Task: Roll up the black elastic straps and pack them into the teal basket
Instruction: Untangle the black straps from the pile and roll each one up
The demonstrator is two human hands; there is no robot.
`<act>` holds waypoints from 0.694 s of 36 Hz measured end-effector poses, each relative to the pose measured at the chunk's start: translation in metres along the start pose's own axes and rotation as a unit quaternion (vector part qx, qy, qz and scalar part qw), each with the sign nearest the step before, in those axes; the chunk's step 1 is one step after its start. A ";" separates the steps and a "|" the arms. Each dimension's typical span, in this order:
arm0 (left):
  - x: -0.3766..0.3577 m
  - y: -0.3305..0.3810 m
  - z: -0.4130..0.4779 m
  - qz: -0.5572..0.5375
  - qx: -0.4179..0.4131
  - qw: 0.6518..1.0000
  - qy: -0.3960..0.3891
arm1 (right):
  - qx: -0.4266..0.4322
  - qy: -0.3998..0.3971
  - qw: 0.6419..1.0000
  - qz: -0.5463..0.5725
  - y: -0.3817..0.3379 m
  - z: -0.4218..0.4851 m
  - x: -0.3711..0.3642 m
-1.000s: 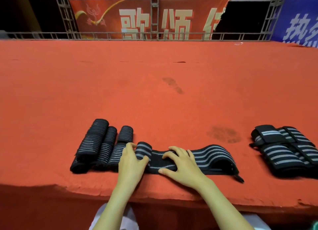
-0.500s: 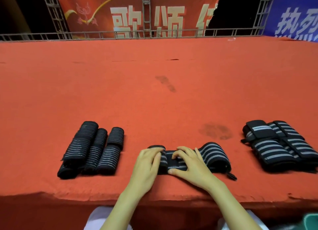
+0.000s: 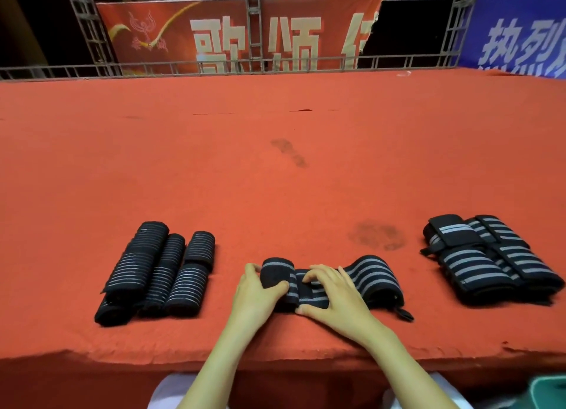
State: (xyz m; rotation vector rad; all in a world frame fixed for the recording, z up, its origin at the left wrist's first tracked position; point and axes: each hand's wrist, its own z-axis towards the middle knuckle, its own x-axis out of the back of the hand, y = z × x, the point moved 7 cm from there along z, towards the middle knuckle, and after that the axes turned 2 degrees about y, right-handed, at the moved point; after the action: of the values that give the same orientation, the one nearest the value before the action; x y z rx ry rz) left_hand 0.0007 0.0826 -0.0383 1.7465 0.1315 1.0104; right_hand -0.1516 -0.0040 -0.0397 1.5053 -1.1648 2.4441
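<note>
While the red-carpeted platform (image 3: 275, 179) fills most of the view, the only writing hangs beyond its far edge: a red banner (image 3: 147, 34) with the large pale characters 歌颂 and a cut-off third, and a blue banner (image 3: 520, 34) reading 热烈, both behind a grey truss railing (image 3: 254, 25). Open carpet, marked by two dark stains (image 3: 376, 235), runs from the railing to the straps, which all lie near the ragged near edge.

At the right sits a pile of folded straps (image 3: 490, 261), at least two. At the left, rolled straps (image 3: 159, 267) lie in three touching rows; their exact count is unclear. Between the piles lies one half-rolled strap (image 3: 373, 274). The left hand (image 3: 254, 295) grips its rolled end, and the right hand (image 3: 333, 298), fingers arched, pinches the band just beside it. One corner of the teal basket (image 3: 548, 390) shows below the edge, at the lower right.
</note>
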 end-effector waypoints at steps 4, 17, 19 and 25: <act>0.001 -0.005 -0.003 -0.057 0.016 0.998 0.002 | 0.012 -0.010 1.000 -0.003 -0.004 -0.001 0.002; 0.064 -0.013 -0.011 0.002 -0.025 0.991 0.129 | -0.004 -0.084 0.991 -0.105 -0.020 0.014 -0.008; 0.069 -0.011 -0.013 0.033 -0.051 0.988 0.145 | -0.010 -0.079 0.993 -0.091 -0.018 0.016 -0.006; 0.050 0.009 -0.022 0.128 -0.182 0.959 0.177 | -0.010 -0.075 0.995 -0.058 -0.010 0.015 0.002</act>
State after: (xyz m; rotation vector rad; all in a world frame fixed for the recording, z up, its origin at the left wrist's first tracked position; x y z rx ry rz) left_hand 0.0141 0.1214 -0.0018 1.2567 -0.0555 1.4351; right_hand -0.1369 -0.0067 -0.0283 1.7256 -1.0862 2.2731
